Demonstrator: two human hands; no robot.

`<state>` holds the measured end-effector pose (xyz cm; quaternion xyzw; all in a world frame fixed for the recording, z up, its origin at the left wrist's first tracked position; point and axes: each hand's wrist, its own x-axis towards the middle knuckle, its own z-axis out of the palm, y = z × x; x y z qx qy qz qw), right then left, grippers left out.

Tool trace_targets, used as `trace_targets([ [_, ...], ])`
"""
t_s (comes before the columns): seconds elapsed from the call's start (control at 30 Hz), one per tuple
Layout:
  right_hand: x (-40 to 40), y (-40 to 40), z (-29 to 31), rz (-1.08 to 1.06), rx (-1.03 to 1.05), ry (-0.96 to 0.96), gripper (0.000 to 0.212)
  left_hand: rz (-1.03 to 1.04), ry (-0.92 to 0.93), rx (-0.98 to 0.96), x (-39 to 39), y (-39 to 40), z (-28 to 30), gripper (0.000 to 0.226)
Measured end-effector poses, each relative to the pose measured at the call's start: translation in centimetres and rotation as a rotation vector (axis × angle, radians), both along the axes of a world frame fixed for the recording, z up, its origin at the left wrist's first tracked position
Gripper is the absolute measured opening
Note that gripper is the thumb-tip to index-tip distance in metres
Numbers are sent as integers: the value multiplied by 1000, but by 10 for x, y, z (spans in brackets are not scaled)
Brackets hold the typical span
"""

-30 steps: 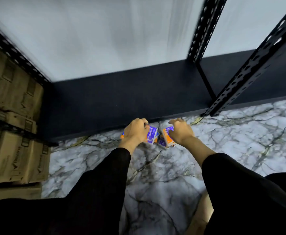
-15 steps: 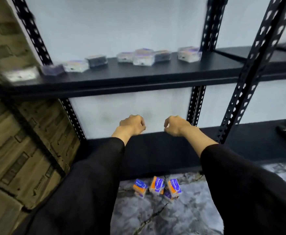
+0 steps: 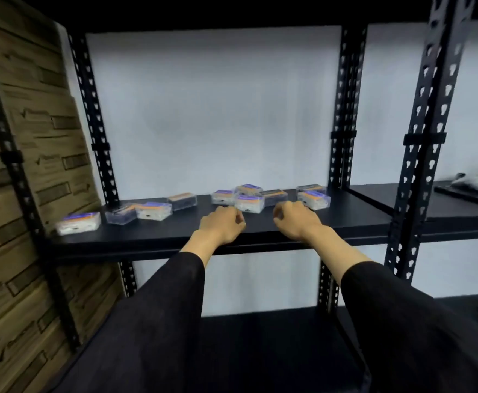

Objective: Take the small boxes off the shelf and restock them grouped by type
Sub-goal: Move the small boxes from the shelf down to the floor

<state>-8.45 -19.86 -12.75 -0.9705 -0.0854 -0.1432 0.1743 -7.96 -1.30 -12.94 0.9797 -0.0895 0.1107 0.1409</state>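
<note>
Both hands (image 3: pixel 260 225) near small boxes (image 3: pixel 249 202).

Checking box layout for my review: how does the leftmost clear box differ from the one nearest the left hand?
The leftmost box lies alone near the shelf's left front corner; the box nearest the left hand sits in a tight cluster, another box behind it. Both are clear with purple-orange labels.

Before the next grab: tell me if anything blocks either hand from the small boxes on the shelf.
Nothing visible does. The left hand and right hand hover over bare shelf, just short of the nearest box.
</note>
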Motion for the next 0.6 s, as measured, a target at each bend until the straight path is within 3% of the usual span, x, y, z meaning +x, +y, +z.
trace_targets([
  [0.27,68,-5,-8,-24,-34,-66,32,-99,-105,-113,67,-5,-10,25],
  [0.6,153,-20,-39,-20,-20,-156,38,-196,-202,-146,155,-10,-42,60],
])
